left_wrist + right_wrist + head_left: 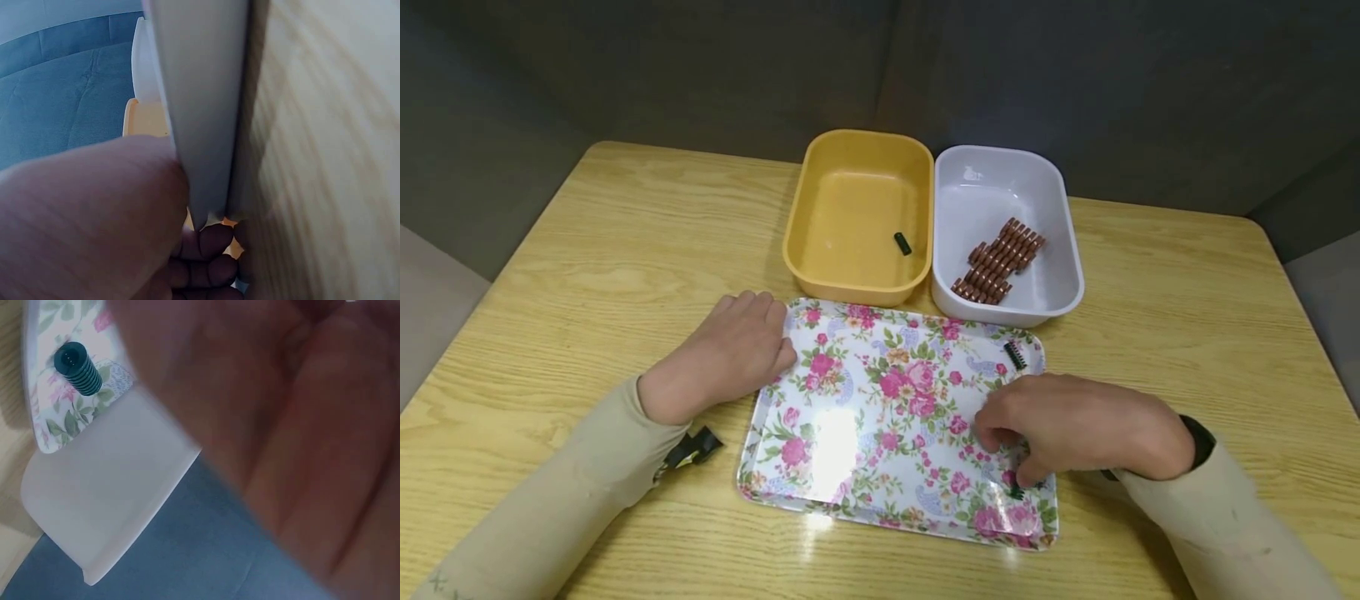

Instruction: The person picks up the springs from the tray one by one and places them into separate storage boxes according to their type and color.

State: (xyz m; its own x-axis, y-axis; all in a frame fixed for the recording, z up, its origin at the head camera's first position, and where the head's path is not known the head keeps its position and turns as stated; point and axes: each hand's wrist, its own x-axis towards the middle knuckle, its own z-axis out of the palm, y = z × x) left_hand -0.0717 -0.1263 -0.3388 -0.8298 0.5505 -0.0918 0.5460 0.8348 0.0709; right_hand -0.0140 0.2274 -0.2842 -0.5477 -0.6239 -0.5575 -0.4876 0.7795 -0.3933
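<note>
A floral tray (868,392) lies on the wooden table. My left hand (733,350) grips its left edge near the far corner; in the left wrist view the fingers (209,269) curl at the edge. Over the tray's right side, my right hand (1075,421) hangs palm down with bent fingers and thumb apart. Just below its thumb lies a dark green ribbed piece (1017,492), partly hidden. Another dark green ribbed cylinder (1015,356) lies at the tray's far right corner; the right wrist view shows this ribbed cylinder (78,369) with a hole in its end.
Behind the tray, a yellow bin (797,250) holds one dark green piece (902,243). Against its right side stands a white bin (1071,250) with several brown ribbed pieces (1000,262). A dark strap (696,447) sticks out by the left wrist. A grey partition (737,75) rises behind the table.
</note>
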